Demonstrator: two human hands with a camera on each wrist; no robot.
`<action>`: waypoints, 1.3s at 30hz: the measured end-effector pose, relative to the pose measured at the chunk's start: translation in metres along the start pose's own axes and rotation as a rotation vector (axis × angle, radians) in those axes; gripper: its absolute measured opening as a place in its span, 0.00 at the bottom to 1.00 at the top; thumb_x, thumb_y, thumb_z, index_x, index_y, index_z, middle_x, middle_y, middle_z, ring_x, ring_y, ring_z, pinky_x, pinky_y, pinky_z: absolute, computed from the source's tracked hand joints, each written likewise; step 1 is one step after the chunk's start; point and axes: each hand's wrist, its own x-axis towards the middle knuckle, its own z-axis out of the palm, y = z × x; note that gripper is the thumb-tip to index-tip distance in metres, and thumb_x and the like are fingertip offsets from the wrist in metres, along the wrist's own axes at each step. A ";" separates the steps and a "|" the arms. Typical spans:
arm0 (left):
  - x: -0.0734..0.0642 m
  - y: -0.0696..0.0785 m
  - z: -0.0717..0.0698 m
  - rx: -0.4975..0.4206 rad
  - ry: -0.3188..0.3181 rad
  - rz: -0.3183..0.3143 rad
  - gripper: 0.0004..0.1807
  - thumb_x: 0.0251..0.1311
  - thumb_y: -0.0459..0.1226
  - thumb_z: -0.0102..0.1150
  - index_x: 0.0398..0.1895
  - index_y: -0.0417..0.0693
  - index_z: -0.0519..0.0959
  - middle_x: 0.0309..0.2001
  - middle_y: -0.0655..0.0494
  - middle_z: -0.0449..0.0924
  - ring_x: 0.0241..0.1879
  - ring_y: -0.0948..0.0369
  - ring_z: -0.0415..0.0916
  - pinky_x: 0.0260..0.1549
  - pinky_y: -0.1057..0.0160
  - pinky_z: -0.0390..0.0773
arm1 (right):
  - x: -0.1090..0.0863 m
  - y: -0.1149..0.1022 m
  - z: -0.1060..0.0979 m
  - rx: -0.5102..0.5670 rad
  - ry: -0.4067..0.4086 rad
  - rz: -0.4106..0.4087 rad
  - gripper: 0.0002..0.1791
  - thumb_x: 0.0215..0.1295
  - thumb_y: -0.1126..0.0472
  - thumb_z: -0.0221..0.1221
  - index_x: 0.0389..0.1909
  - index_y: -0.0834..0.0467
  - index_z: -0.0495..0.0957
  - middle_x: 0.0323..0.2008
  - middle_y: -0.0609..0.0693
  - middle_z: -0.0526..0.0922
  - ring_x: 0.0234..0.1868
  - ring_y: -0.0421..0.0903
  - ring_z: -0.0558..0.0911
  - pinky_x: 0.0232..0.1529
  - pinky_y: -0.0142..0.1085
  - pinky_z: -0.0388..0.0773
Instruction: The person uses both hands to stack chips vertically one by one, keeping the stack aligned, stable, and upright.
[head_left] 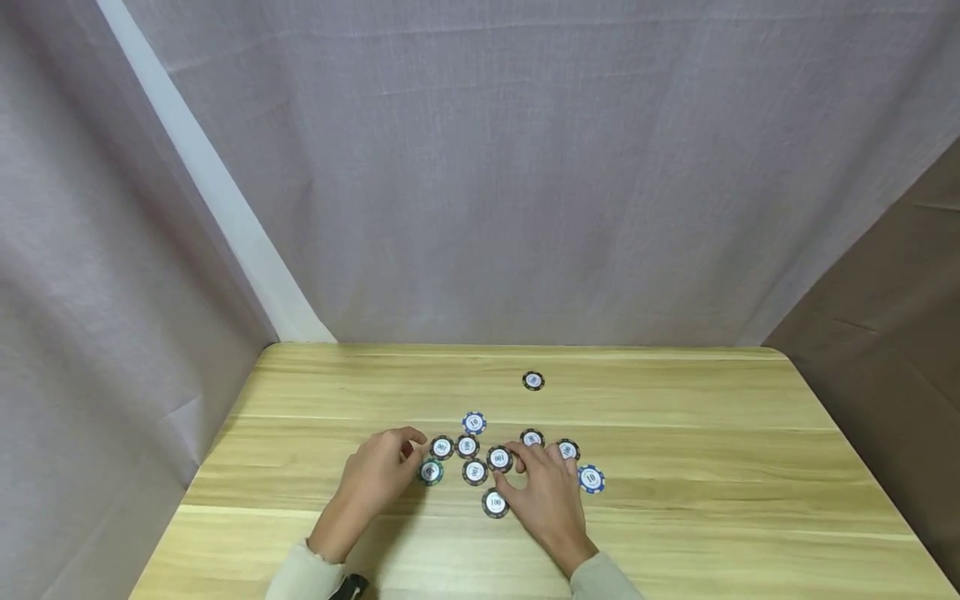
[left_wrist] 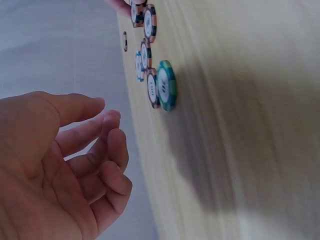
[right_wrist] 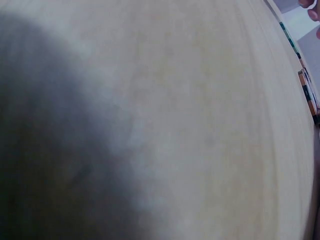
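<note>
Black poker chips marked 100, blue ones and a green one lie scattered on a wooden table. In the head view my right hand (head_left: pixel 548 500) pinches a black poker chip (head_left: pixel 499 459) between thumb and index finger, with its other fingers bent over chips to the right. Another black chip (head_left: pixel 495 503) lies just below that thumb. My left hand (head_left: pixel 378 468) hovers beside the green chip (head_left: pixel 431 472); the left wrist view shows its fingers (left_wrist: pixel 117 145) loosely curled, nothing between them. The right wrist view shows mostly tabletop, with chip edges (right_wrist: pixel 307 97) at its right side.
A lone black chip (head_left: pixel 533 381) lies farther back on the table (head_left: pixel 712 467). One blue chip (head_left: pixel 474 422) sits behind the middle group, and another blue chip (head_left: pixel 591 479) is right of my right hand. Grey curtains (head_left: pixel 525 183) hang behind the table's far edge.
</note>
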 end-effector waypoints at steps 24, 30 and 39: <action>-0.018 -0.007 0.050 0.305 0.189 0.047 0.24 0.51 0.48 0.81 0.45 0.42 0.86 0.37 0.51 0.81 0.36 0.53 0.80 0.25 0.50 0.82 | 0.000 0.003 0.001 0.006 -0.012 0.024 0.26 0.56 0.41 0.74 0.55 0.46 0.85 0.27 0.34 0.69 0.34 0.40 0.63 0.40 0.38 0.56; -0.017 -0.001 0.054 0.323 0.227 0.059 0.21 0.51 0.44 0.82 0.42 0.42 0.86 0.37 0.51 0.82 0.37 0.52 0.80 0.26 0.51 0.83 | 0.001 0.003 0.001 0.010 -0.016 0.035 0.27 0.56 0.41 0.74 0.55 0.46 0.85 0.27 0.33 0.69 0.35 0.40 0.63 0.40 0.38 0.57; -0.016 -0.005 0.051 0.292 0.199 0.119 0.17 0.52 0.37 0.79 0.37 0.35 0.82 0.33 0.49 0.77 0.34 0.53 0.77 0.30 0.52 0.84 | 0.001 0.000 0.003 0.008 -0.013 0.022 0.26 0.56 0.42 0.74 0.55 0.46 0.85 0.27 0.34 0.69 0.35 0.40 0.63 0.40 0.38 0.56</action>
